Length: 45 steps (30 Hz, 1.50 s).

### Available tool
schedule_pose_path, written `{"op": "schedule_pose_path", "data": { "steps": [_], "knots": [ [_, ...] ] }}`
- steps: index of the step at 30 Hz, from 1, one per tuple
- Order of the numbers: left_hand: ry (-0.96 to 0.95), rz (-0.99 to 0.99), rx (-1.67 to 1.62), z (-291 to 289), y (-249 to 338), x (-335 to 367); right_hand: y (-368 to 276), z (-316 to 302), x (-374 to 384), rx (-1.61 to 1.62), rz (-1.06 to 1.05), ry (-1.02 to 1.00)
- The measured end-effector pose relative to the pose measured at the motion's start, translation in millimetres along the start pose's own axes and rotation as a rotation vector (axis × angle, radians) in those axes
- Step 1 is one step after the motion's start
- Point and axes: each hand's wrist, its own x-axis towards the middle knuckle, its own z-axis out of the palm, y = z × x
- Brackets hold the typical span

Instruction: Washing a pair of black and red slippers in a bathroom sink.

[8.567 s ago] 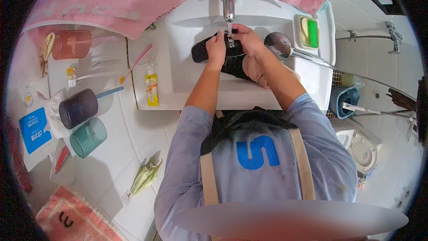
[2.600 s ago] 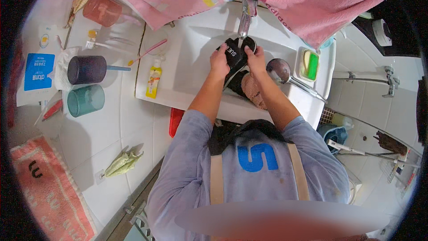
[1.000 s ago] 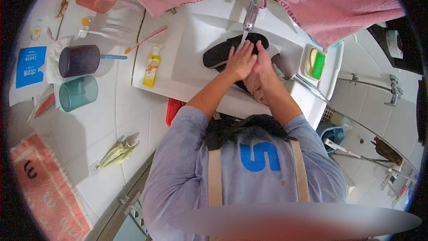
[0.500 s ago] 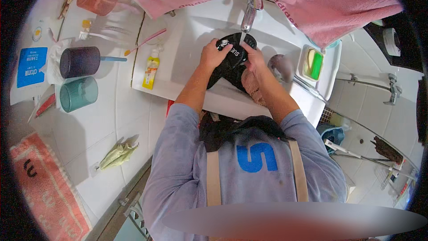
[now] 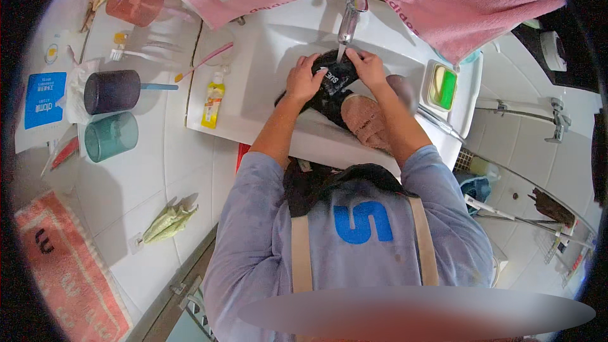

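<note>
In the white sink point(image 5: 250, 88) lies a wet black cloth-like item point(image 5: 335, 92) with pale print, its exact kind unclear. My left hand point(image 5: 305, 80) grips its left side, fingers bent over it. On its far right edge my right hand point(image 5: 367, 68) is closed, thumb and fingers pinching the black material. The metal tap point(image 5: 350, 16) stands just above, and a thin stream of water falls onto the item between my hands. A pinkish-brown textured thing point(image 5: 364, 120) rests at the sink's near side under my right forearm, partly hidden by it.
A yellow pump bottle point(image 5: 213, 102) and a pink toothbrush point(image 5: 206, 61) are on the sink's left ledge. At the right is a soap dish point(image 5: 441, 87) with a green-and-cream block. A pink towel point(image 5: 468, 6) hangs over the far edge. Cups point(image 5: 113, 91) line the left wall.
The black item has been lowered and turned flatter under the tap. My hands have moved apart slightly, the right one up toward the far edge. More of the pinkish-brown thing shows.
</note>
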Motion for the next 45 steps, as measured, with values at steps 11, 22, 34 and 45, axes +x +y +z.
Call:
{"op": "schedule_pose_path", "data": {
  "steps": [11, 22, 34, 45],
  "knots": [
    [0.211, 0.197, 0.191, -6, -10, -3, 38, 15, 4, 0.072, -0.351, -0.132],
    [0.281, 0.299, 0.139, 27, 33, 2, 53, -13, -6, 0.07, -0.412, 0.031],
    [0.357, 0.12, 0.009, 34, -8, -19, 46, 33, 20, 0.355, -0.16, 0.113],
    [0.393, 0.169, -0.021, 42, -7, -14, 44, 71, 16, -0.155, -0.329, 0.704]
  ]
}}
